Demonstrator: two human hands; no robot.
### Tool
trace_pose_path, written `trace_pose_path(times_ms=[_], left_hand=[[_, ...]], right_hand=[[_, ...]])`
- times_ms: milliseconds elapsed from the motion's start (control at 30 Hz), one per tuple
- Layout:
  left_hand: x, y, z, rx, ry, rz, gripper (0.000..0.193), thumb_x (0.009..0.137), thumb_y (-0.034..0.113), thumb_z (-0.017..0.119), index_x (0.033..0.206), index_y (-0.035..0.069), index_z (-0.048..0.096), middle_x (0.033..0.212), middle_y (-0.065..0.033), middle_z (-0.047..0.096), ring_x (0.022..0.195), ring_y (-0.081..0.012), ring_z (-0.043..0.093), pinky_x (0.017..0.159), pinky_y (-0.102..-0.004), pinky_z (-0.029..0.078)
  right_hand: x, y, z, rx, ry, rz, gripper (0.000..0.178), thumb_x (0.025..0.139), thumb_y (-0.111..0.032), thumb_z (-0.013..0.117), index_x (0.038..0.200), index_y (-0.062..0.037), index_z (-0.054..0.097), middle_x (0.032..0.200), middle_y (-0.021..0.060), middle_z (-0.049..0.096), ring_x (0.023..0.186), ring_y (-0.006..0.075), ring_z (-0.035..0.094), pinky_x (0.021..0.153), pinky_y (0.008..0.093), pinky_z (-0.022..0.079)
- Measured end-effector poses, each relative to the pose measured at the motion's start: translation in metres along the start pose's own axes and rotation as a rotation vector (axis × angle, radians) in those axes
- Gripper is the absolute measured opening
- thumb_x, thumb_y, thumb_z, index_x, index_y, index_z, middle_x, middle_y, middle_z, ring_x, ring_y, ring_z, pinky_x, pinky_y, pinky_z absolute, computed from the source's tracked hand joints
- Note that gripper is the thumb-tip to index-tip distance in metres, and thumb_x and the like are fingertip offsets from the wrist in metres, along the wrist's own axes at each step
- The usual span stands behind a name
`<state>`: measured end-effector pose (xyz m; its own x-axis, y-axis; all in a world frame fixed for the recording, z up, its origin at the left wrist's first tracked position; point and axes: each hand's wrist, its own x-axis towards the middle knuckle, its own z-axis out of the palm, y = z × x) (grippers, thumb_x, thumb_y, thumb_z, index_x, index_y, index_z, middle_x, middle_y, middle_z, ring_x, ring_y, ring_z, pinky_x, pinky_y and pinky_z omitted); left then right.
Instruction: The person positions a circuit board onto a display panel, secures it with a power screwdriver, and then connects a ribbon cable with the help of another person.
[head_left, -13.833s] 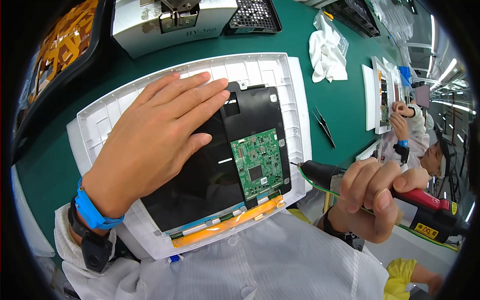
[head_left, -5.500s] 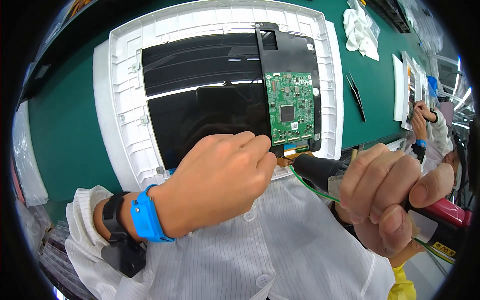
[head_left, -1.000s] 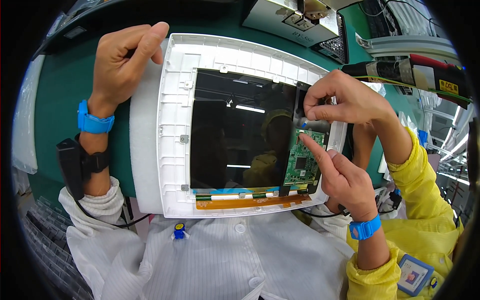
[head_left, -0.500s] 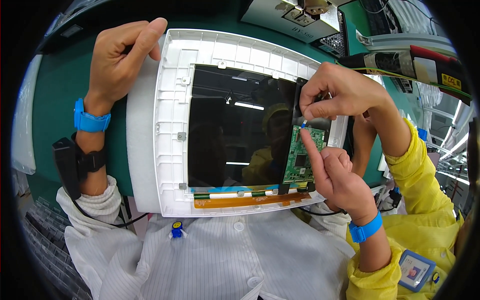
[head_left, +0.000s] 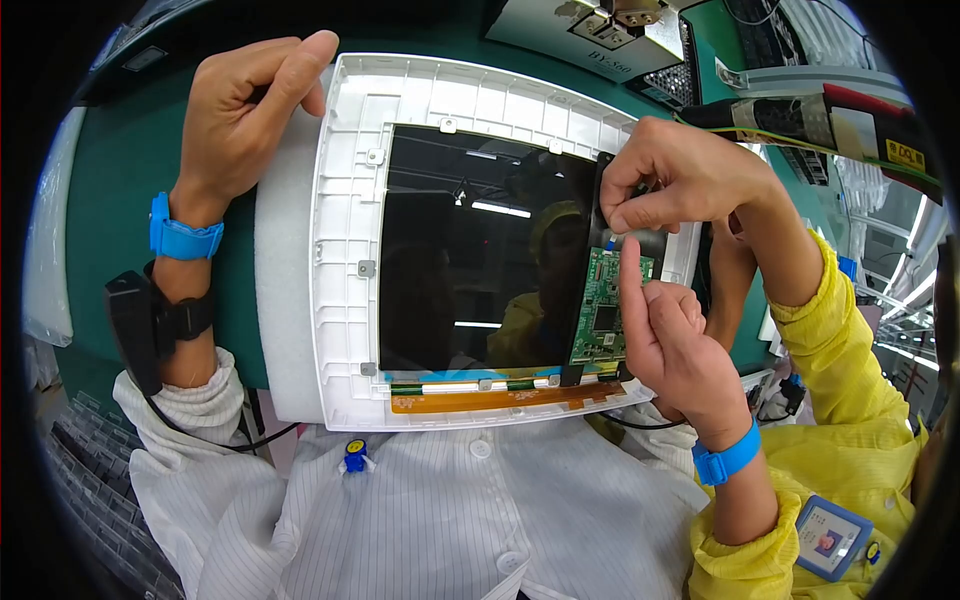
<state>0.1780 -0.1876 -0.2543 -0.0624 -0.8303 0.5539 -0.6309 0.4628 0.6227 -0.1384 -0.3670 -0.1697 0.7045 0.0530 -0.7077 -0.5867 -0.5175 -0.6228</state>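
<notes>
A white plastic frame (head_left: 345, 200) holds a dark display panel (head_left: 480, 270), with a green circuit board (head_left: 606, 315) at its right side. My left hand (head_left: 245, 125) is closed loosely by the frame's upper left corner, thumb over curled fingers, with nothing visible in it. Behind a co-worker's arm, my right forearm (head_left: 730, 280) shows, but its fingers are hidden. The co-worker's upper hand (head_left: 690, 175) pinches near a small blue-tipped ribbon cable (head_left: 612, 243) above the board. That person's other hand (head_left: 680, 350) extends a forefinger close to the cable.
White foam (head_left: 285, 300) lies under the frame on a green mat (head_left: 110, 230). An orange flat strip (head_left: 500, 400) runs along the frame's near side. A metal-cased device (head_left: 590, 40) stands behind, and a black tool with a red part (head_left: 840, 125) crosses the far right.
The co-worker's extended forefinger has moved up and slightly right, away from the board's top edge toward the pinching hand. The frame has shifted very slightly. My left hand has barely moved.
</notes>
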Motion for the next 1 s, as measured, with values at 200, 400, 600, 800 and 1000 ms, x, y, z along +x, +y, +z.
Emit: trace_pose_path(times_ms=[200, 400, 600, 800, 1000], left_hand=[[0.015, -0.001, 0.008, -0.049, -0.009, 0.055, 0.035, 0.102, 0.025, 0.06, 0.079, 0.002, 0.072, 0.064, -0.0049, 0.064, 0.052, -0.012, 0.055, 0.048, -0.0253, 0.035], [0.0, -0.003, 0.001, -0.002, -0.003, 0.021, 0.036, 0.102, 0.026, 0.059, 0.078, 0.002, 0.072, 0.064, -0.0047, 0.064, 0.052, -0.0115, 0.054, 0.047, -0.0251, 0.035], [0.003, -0.003, 0.002, -0.014, -0.012, 0.024, 0.036, 0.102, 0.027, 0.059, 0.079, 0.002, 0.073, 0.064, -0.0049, 0.064, 0.052, -0.0117, 0.055, 0.047, -0.025, 0.035], [0.003, -0.003, 0.002, -0.012, -0.007, 0.023, 0.036, 0.102, 0.027, 0.059, 0.079, 0.002, 0.072, 0.064, -0.0051, 0.064, 0.052, -0.0118, 0.055, 0.047, -0.025, 0.036], [0.002, -0.003, 0.003, -0.009, -0.006, 0.019, 0.036, 0.102, 0.027, 0.059, 0.08, 0.002, 0.073, 0.064, -0.0051, 0.064, 0.052, -0.0119, 0.056, 0.048, -0.0248, 0.037]], right_hand=[[-0.022, -0.007, 0.001, 0.032, 0.027, 0.043, 0.014, 0.083, -0.013, 0.068, 0.082, 0.0009, 0.07, 0.065, 0.0026, 0.064, 0.051, 0.0094, 0.059, 0.048, 0.0243, 0.046], [0.0, -0.004, -0.001, 0.046, -0.023, 0.024, 0.014, 0.083, -0.013, 0.068, 0.081, 0.0009, 0.07, 0.065, 0.0023, 0.064, 0.052, 0.0092, 0.059, 0.048, 0.0239, 0.046], [-0.005, -0.009, -0.003, 0.035, -0.021, 0.035, 0.015, 0.083, -0.013, 0.068, 0.08, 0.0017, 0.069, 0.064, 0.0025, 0.063, 0.051, 0.0092, 0.058, 0.047, 0.0239, 0.046], [-0.003, -0.005, -0.002, 0.03, -0.021, -0.009, 0.015, 0.083, -0.013, 0.068, 0.08, 0.002, 0.069, 0.062, 0.0027, 0.062, 0.05, 0.0093, 0.057, 0.047, 0.0245, 0.045], [-0.002, -0.002, -0.001, 0.044, -0.018, -0.02, 0.015, 0.083, -0.012, 0.068, 0.08, 0.0023, 0.069, 0.061, 0.003, 0.061, 0.049, 0.0092, 0.056, 0.046, 0.0243, 0.045]])
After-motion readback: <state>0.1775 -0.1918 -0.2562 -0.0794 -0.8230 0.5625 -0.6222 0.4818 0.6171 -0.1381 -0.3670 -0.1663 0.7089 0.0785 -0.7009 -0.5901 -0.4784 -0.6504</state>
